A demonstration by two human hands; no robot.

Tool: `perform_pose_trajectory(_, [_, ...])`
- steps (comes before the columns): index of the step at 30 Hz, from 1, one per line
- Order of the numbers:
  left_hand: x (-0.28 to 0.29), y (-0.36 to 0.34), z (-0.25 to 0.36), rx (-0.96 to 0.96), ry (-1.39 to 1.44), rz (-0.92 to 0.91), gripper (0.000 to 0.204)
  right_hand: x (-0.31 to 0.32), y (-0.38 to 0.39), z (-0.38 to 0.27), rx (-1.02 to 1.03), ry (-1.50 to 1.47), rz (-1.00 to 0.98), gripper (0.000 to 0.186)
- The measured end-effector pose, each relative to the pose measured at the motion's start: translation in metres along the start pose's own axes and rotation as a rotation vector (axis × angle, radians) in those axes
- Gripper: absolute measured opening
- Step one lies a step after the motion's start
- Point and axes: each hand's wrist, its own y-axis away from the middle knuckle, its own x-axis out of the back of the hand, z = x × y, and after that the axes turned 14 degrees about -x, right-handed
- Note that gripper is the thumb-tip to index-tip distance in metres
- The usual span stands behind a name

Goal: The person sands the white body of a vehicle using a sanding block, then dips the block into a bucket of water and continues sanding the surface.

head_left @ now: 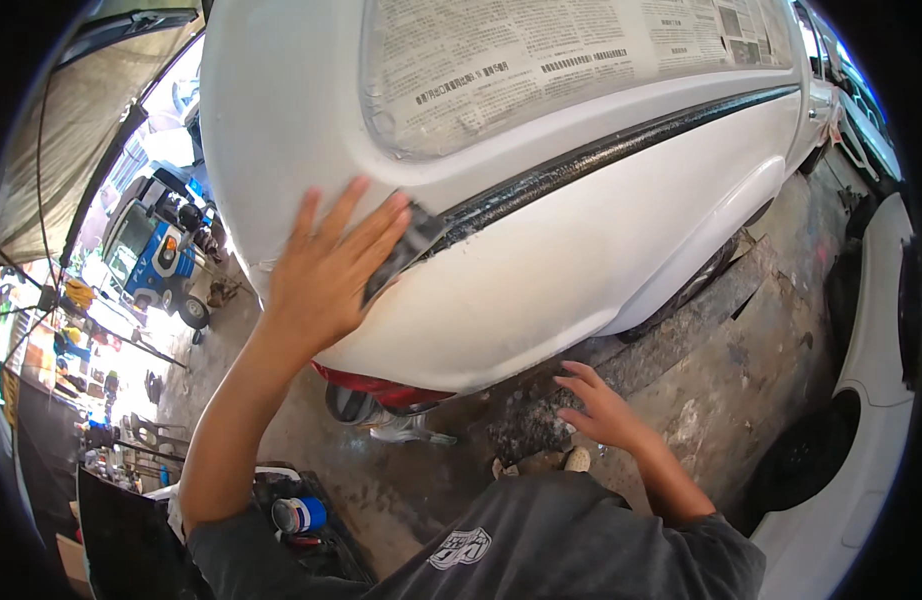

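You face a white car body (541, 290), its window (431, 142) under newspaper (541, 60)—likely shielding. Your right hand (596, 410) hangs free, fingers parted; your left hand (331, 255) spreads over the dark pad (419, 236) on the car's rear—seemingly for even pressure.

Dark sheet (418, 234), perhaps sandpaper, lies on the white car panel (551, 270).

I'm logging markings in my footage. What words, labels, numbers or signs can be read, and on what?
I won't copy wording, only place it:
Newspaper over the white car's window: bold headlines readable, small columns too small.
Blue vehicle: a few letters on its body.
Dark shirt: white emblem, lettering unclear.
Tin: print too small to read.
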Motion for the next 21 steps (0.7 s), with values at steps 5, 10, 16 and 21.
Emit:
perform_pose_trajectory(5, [-0.004,-0.043,0.013,0.010,0.113,-0.019,0.058,0.002,-0.018,-0.035,0.211,-0.009,-0.054,0.054])
perform_pose_trajectory(10, [0.008,-0.005,0.010,0.078,0.027,-0.058,0.057,0.039,0.008,0.033,-0.033,-0.012,0.049,0.054])
perform_pose_trajectory(16, [-0.004,-0.077,0.028,0.067,0.119,-0.013,0.056,0.035,-0.013,-0.029,0.110,-0.127,-0.120,0.054])
perform_pose_trajectory(21, [0.016,-0.031,0.026,0.130,-0.030,-0.024,0.054,0.048,-0.006,0.007,0.139,-0.184,-0.044,0.056])
